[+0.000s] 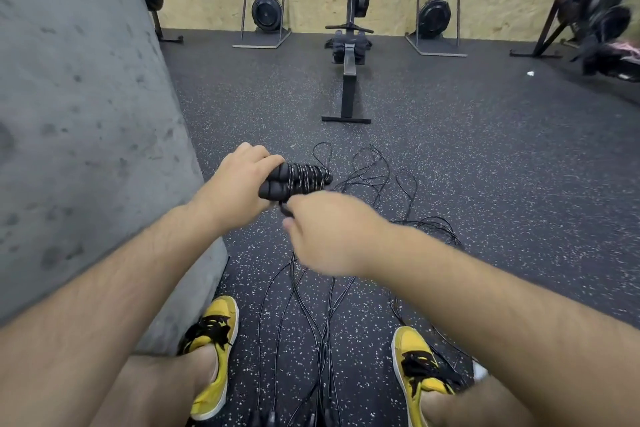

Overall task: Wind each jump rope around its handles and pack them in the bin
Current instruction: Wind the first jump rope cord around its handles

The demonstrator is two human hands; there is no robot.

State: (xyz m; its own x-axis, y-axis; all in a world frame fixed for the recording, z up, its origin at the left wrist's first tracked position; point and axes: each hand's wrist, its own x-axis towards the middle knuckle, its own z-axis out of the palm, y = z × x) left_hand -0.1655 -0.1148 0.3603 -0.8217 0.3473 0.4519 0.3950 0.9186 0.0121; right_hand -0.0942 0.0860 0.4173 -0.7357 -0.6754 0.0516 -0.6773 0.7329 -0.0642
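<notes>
My left hand (239,187) grips two black jump-rope handles (277,185) side by side, with black cord (308,175) wound in several turns around their far end. Just below the bundle, my right hand (325,236) pinches a short stretch of that cord; it looks blurred. Several other thin black jump ropes (367,177) lie loose and tangled on the speckled floor, running from in front of me back between my feet. No bin is in view.
A grey concrete block (86,132) stands close on my left. A rowing machine (349,55) lies straight ahead, with more machines (265,10) against the plywood wall. My yellow shoes (214,354) frame the ropes on the black rubber floor (485,166).
</notes>
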